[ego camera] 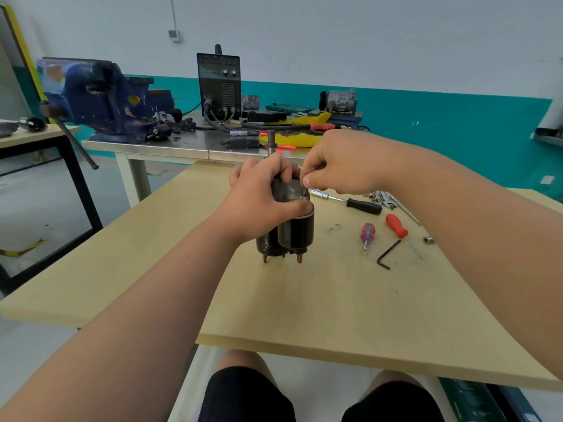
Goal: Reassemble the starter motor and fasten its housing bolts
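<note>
Red screwdriver (396, 225) lies near starter motor (297, 229) (upright).

Bright, even, soft light; only faint shadows on the board (304, 300). Wide-angle bowing toward the edges. The vise (100, 99) at 10 o'clock looks smeared; centre sharp.

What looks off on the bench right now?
Nothing spilled or broken. The motor stands on end on its thin studs, gripped by the left hand while the right hand pinches a bolt at its housing.
</note>
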A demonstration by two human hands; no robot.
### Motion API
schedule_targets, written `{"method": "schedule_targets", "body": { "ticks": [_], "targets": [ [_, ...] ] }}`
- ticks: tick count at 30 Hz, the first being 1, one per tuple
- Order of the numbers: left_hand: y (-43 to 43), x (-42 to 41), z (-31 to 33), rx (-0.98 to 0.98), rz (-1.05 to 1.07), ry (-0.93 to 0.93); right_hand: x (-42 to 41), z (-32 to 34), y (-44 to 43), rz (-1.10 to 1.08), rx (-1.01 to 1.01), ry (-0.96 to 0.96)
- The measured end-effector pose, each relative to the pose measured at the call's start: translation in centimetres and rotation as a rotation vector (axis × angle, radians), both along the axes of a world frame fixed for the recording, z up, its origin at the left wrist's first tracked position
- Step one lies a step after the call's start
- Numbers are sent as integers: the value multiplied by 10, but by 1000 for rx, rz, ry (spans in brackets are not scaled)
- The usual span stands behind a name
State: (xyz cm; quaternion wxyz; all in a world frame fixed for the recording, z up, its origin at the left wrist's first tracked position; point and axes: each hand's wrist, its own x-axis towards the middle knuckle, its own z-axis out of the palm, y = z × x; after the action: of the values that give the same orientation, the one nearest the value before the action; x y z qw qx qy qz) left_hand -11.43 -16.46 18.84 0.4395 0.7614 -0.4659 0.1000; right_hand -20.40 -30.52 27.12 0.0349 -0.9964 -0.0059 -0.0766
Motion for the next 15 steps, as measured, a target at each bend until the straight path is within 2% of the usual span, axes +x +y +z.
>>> {"method": "schedule_targets", "body": {
  "ticks": [5, 11, 13, 15],
  "targets": [
    [-5, -4, 0, -11, 46, -27, -4, 1, 10, -109, -34, -8],
    [-17, -5, -4, -58, 164, -24, 2, -1, 28, -303, -216, -38],
    [-25, -9, -5, -74, 234, -90, 10, -1, 34, -379, -245, -53],
    [-33, -13, -5, -67, 280, -192, 19, -3, 42, -461, -239, 14]
  ]
}}
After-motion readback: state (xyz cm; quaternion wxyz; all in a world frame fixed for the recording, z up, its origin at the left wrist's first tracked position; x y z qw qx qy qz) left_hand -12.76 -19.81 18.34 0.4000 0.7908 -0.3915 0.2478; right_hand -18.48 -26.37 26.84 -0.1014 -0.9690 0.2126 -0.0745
